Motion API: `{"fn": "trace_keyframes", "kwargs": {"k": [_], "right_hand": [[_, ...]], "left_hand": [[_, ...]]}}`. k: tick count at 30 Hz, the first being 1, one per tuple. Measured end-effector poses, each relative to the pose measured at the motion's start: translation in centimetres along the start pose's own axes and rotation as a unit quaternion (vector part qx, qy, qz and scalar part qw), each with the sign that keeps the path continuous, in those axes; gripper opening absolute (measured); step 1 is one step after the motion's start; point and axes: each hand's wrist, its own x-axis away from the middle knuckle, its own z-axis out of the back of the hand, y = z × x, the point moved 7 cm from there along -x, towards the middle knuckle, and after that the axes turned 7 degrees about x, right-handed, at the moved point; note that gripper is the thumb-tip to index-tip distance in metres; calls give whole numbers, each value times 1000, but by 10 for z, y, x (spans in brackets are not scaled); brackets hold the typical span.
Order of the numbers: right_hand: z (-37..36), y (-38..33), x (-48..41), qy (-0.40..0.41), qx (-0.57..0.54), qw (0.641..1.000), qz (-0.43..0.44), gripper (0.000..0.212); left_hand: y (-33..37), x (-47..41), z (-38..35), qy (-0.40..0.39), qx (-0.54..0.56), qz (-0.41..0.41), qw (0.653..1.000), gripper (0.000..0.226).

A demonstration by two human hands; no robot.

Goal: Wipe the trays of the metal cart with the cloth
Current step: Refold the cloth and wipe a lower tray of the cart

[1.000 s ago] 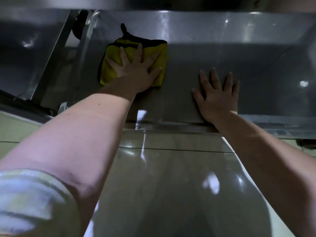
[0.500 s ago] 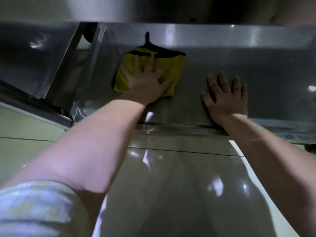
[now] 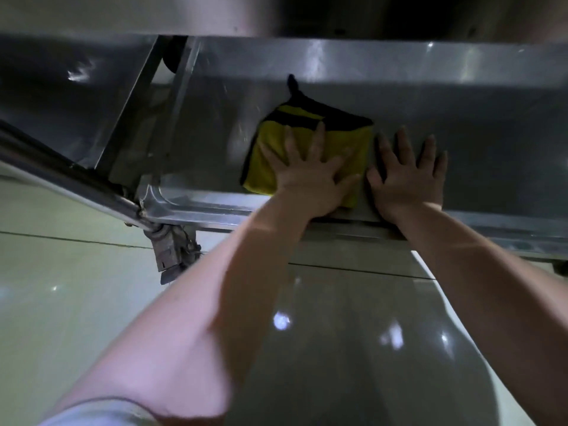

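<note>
Fingers (image 3: 319, 139) of the left hand (image 3: 310, 176) are spread flat and press down on the cloth (image 3: 270, 149); nothing is gripped, the palm simply pins it. Those of the right hand (image 3: 405, 176) are spread the same way, bare on the metal.

Largest first: the cart (image 3: 132, 124) fills the upper view, its frame bars slanting down at the left to a caster (image 3: 172, 253) over the glossy floor (image 3: 76, 302). Under the hands lies the tray (image 3: 491, 133), a long steel surface running left to right, with its near rim (image 3: 209, 207) crossing just below both wrists and its far wall rising behind.

On it sits the cloth, a yellow folded square with a black edge and a small black loop pointing toward the far wall. It lies near the middle of the tray, touching or nearly touching the near rim, with its right edge just beside the right thumb.

What the next stroke turns on, as I judge it: the unwiped length lies to the right, along the tray's long axis, and the right hand stands squarely in that path. The left hand owns the cloth, so either the right hand lifts clear or the sweep reverses leftward toward the frame bars.
</note>
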Motion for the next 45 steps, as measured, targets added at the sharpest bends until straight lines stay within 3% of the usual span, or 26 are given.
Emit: {"fn": "trace_keyframes", "kwargs": {"k": [2, 5, 14, 19, 26, 28, 32, 39, 45], "right_hand": [[1, 4, 1, -5, -1, 1000, 3, 59], [4, 7, 1, 3, -30, 1000, 5, 58], [4, 5, 0, 5, -30, 999, 11, 61], [4, 7, 5, 1, -25, 1000, 15, 62], [3, 7, 8, -1, -30, 999, 23, 59], [3, 9, 8, -2, -33, 999, 25, 57], [4, 9, 7, -1, -55, 998, 30, 56], [4, 3, 2, 12, -58, 998, 26, 56], [2, 1, 4, 28, -40, 999, 24, 57]], "left_hand": [[22, 6, -7, 2, -4, -23, 1000, 60], [0, 10, -1, 43, -2, -11, 999, 61], [-185, 45, 25, 64, 17, 170, 983, 60], [-156, 57, 16, 45, 20, 176, 983, 60], [18, 54, -17, 11, 2, 30, 999, 65], [41, 51, -22, 4, 12, 26, 1000, 65], [9, 53, -16, 1, 36, 50, 998, 67], [-125, 61, 8, 4, 36, 150, 988, 65], [-122, 55, 19, 15, 23, 137, 990, 56]]}}
